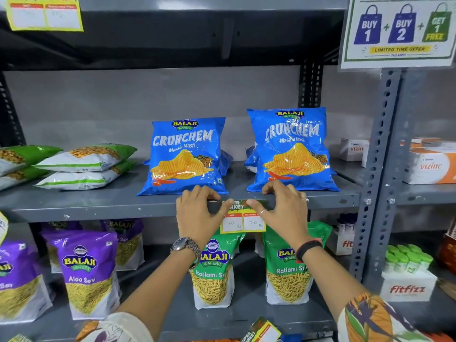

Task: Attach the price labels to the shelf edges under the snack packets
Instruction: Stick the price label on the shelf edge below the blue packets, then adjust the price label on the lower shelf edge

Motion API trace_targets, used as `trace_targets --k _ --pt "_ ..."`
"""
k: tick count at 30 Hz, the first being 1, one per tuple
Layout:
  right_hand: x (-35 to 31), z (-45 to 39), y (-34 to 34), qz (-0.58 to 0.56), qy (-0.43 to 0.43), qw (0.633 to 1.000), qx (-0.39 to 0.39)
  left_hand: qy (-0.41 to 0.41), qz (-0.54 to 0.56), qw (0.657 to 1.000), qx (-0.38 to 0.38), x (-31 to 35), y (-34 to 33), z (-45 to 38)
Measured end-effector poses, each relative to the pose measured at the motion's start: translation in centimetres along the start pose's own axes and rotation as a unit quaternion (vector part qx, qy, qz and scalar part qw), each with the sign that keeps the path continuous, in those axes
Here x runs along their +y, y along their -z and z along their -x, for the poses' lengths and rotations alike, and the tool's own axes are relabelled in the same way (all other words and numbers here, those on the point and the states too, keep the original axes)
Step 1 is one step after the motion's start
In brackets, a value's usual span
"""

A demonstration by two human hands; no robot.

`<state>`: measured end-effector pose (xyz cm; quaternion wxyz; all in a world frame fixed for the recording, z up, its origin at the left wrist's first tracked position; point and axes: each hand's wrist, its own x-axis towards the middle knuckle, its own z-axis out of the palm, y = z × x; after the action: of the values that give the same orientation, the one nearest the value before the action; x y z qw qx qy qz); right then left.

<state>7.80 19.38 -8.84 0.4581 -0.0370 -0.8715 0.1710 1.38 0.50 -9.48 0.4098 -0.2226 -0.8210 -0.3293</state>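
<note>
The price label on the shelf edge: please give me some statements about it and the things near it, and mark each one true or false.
1. Both hands, left and right, are on the price label. True.
2. The price label sits on the shelf edge below the two blue Crunchem packets. True.
3. The label's two white boxes are blank. False: handwritten prices are in them, 40 Rs and 20 Rs as far as it reads.
4. The watch is on the right wrist. False: it is on the left wrist; the right wrist has a dark band.
5. Purple Aloo Sev packets stand on the lower shelf, to the left. True.
</note>
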Motion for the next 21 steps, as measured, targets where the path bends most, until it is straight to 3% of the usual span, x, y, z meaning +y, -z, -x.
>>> trace_targets --k 6,13,17,19,21 --pt "0.6 0.1 -0.2 -0.057 -0.012 0.998 0.009 -0.018 0.027 0.999 0.004 -0.5 0.3 0.3" --pt "1.9 0.3 1.1 -0.219 -0.031 0.974 -0.042 -0.044 0.074 0.996 0.018 -1.2 0.5 3.0" --pt "2.7 3.3 1.6 -0.245 -0.014 0.969 0.035 -0.021 0.066 0.997 0.033 -2.4 -0.4 8.0" --pt "3.9 6.1 0.5 -0.212 0.001 0.975 0.071 0.029 0.065 0.997 -0.017 -3.3 -1.7 11.7" --pt "5.7 9.6 -1.5 -0.182 -0.006 0.982 0.048 0.085 0.052 0.987 -0.127 -4.5 -3.6 15.9"
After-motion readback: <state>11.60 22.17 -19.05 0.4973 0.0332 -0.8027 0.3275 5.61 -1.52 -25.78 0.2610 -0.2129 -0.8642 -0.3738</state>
